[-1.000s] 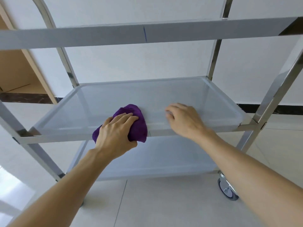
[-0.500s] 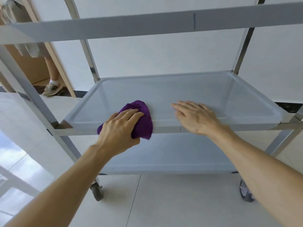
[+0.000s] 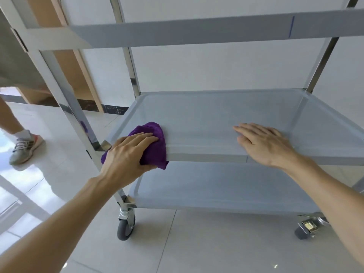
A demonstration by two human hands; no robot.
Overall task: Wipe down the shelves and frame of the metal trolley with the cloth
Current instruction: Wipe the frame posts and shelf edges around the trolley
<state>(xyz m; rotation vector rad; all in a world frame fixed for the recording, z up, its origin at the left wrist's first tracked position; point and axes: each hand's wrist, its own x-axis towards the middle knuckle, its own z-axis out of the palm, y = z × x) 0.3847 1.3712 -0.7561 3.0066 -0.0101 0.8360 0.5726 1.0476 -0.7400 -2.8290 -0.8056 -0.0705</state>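
Purple cloth (image 3: 152, 142) sits bunched at the front left corner of the trolley's middle shelf (image 3: 216, 119), draped partly over the shelf's front lip. My left hand (image 3: 128, 154) grips it, fingers laid over the top, thumb tucked under the fold that hangs off the edge. My right hand (image 3: 264, 143) lies flat on the same shelf further right, fingers straight and together, palm down, holding nothing; well apart from the cloth.

Trolley (image 3: 65, 107) is bare metal: three shelves in view, square uprights at the corners. Top shelf (image 3: 197, 31) crosses the frame above my hands, seen edge-on. Bottom shelf (image 3: 216, 186) lies directly below the middle one. Front left upright is mirror-bright and shows a small purple reflection of the cloth.

Two wheels visible on the white tiled floor (image 3: 197, 249): the left wheel (image 3: 125, 228) grey, in a metal fork; the right wheel (image 3: 307, 229) partly hidden behind my forearm.

Far left, another person's leg with a white sock and a grey trainer (image 3: 24, 147) stands on the tiles. White wall behind, dark skirting strip, wooden door frame (image 3: 78, 62).
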